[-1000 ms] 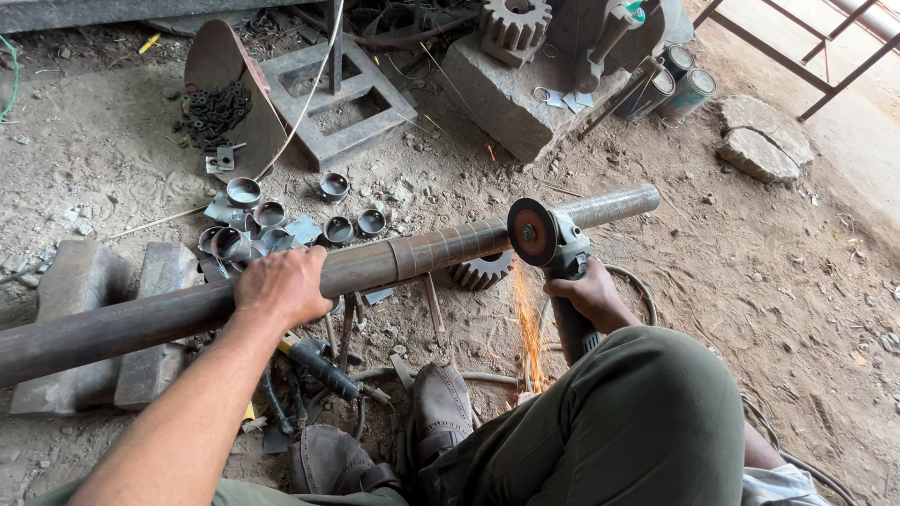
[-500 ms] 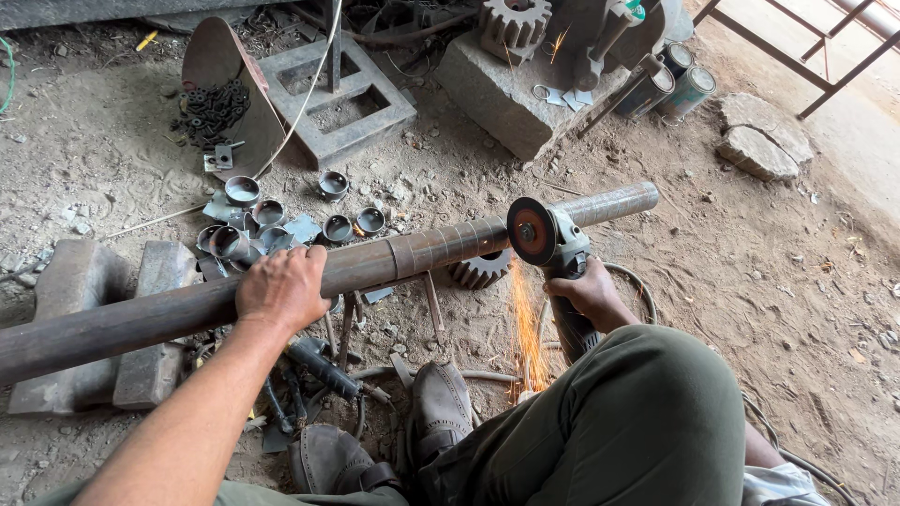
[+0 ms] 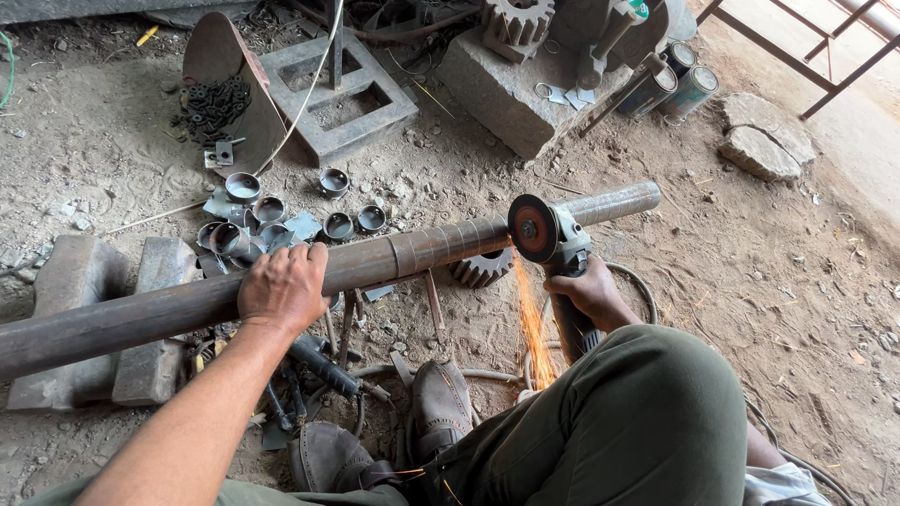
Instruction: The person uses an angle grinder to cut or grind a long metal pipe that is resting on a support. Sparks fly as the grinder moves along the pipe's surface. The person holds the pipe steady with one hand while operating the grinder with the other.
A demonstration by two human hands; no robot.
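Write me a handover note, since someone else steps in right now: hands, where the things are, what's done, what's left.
Left hand grips the long steel pipe, which lies across two metal blocks.
Right hand holds the angle grinder; its disc is at the pipe and sparks fall downward.
Done: short cut rings lie on the dirt behind the pipe.
Left: this cut is not through; the narrower end piece is attached.

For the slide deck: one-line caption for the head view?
Left hand steadies a long steel pipe while the right hand runs an angle grinder against it, sparks falling.
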